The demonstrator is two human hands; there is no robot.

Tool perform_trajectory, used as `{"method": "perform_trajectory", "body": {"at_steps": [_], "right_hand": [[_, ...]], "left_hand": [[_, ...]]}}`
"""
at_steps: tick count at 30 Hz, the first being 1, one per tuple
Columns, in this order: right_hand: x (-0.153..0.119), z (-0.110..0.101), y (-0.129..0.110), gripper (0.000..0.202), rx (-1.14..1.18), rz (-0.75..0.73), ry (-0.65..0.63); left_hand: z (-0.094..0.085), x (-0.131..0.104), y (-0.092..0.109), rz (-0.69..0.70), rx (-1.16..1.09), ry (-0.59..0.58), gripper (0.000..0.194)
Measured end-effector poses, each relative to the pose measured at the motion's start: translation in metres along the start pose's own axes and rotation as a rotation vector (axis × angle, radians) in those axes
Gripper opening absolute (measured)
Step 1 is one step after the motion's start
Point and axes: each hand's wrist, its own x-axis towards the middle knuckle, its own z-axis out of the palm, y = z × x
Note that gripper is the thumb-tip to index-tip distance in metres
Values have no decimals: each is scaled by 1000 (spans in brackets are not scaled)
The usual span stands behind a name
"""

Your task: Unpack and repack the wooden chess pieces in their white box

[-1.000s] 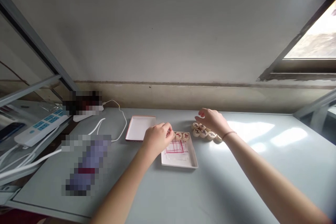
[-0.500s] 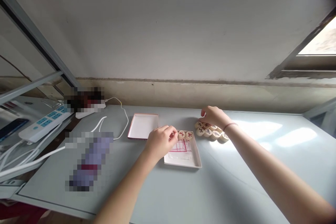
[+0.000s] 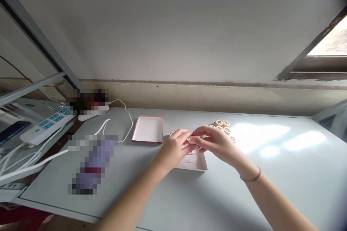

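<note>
Wooden discs point(image 3: 222, 127) sit clustered on the grey table point(image 3: 230, 195), right of a shallow white tray point(image 3: 200, 164). Over that tray the left hand point(image 3: 176, 148) and right hand point(image 3: 214, 139) are close together, seemingly touching, fingers bent and narrow; whether either grips a disc, I cannot tell. The cluster lies just beyond the right hand, the nearer one; each marked disc is round, without a long axis.

Passage is open right of the round pieces point(image 3: 221, 128); leftward, the right hand point(image 3: 216, 142) obstructs.
</note>
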Motion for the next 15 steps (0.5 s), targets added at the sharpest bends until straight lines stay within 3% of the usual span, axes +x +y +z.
{"method": "perform_trajectory", "body": {"at_steps": [7, 13, 15], "right_hand": [[-9, 6, 18, 37, 93, -51, 86], [-9, 3, 28, 38, 111, -48, 167], [-8, 2, 28, 40, 118, -26, 193]], "left_hand": [[1, 0, -1, 40, 93, 28, 26], [-20, 4, -12, -8, 132, 188, 12], [-26, 5, -14, -28, 142, 189, 7]]}}
